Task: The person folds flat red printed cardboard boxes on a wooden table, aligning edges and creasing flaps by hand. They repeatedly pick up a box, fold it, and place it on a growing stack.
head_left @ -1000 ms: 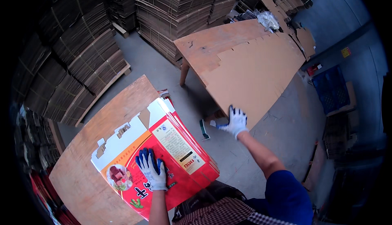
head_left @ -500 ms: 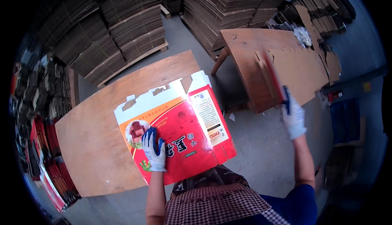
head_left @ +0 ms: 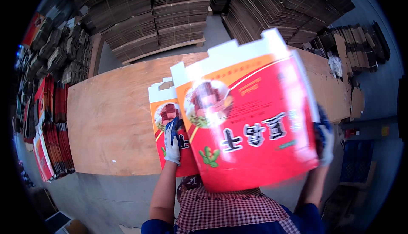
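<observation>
A flat printed carton point(head_left: 250, 119), red and orange with a white notched edge, is raised in front of me, slightly blurred. My right hand point(head_left: 325, 142), in a white glove with blue-coated fingers, grips its right edge; part of the fingers is hidden behind it. Beneath, and largely covered by it, a second carton point(head_left: 158, 108) of the same print lies on the near edge of the wooden table. My left hand point(head_left: 172, 144), gloved alike, rests on this lower carton with fingers stretched out, next to the raised carton's left edge.
The wooden table point(head_left: 110, 119) spreads to the left. Brown cardboard point(head_left: 331, 93) covers a second table at right. Stacked cardboard on pallets point(head_left: 180, 17) stands at the back. Red folded cartons point(head_left: 55, 144) are piled at far left, and a blue crate point(head_left: 357, 159) stands at right.
My right hand has come in from the right-hand table, bringing the carton, earlier seen edge-on, over the lower one. My left hand stays on the lower carton. The view has shifted.
</observation>
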{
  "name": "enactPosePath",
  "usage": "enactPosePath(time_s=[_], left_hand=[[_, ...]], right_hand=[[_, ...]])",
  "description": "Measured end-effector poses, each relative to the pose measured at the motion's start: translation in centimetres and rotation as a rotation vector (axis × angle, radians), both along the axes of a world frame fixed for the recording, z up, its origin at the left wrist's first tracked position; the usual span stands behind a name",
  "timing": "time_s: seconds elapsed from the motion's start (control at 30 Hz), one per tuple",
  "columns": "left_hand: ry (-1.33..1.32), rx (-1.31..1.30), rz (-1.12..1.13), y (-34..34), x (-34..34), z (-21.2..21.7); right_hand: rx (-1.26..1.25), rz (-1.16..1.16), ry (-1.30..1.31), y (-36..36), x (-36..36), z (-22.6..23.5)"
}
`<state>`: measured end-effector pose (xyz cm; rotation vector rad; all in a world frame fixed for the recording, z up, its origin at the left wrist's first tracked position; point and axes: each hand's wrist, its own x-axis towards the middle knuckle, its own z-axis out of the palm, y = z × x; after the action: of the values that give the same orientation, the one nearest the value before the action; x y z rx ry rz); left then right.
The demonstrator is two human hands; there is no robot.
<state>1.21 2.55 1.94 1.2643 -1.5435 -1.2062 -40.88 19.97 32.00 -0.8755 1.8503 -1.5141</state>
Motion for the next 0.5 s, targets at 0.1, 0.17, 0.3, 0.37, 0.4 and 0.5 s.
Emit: enactPosePath(time_s=[0.1,0.17,0.3,0.37,0.4,0.5], left_hand=[[0.281,0.294,0.13,-0.5,0.7,-1.8],[0.47,0.497,0.192,-1.0,0.5,-2.4],[0.702,0.373,0.098,-1.9,1.0,1.0],[0.821,0.384,0.083,-2.0,1.5,2.0],[0.86,0.393,0.084,-1.9,2.1,2.6],[0.465,0.261,0.125,-2.4,4.0,0.9]], right_hand=[[0.053,-0.022,-0.35,-1.5,3.9,-12.0],[0.116,0.018,-0.31,-0.5,5.1,-20.1],[0.157,0.084,-0.45,-0.5,6.0,-24.3],[0.139,0.152,-0.474,-0.7,6.2,-24.4],[0.163,0.167,-0.466,-0.5,6.6,-24.5],[0.198,0.193,-0.289,0.4,7.5,-26.3]])
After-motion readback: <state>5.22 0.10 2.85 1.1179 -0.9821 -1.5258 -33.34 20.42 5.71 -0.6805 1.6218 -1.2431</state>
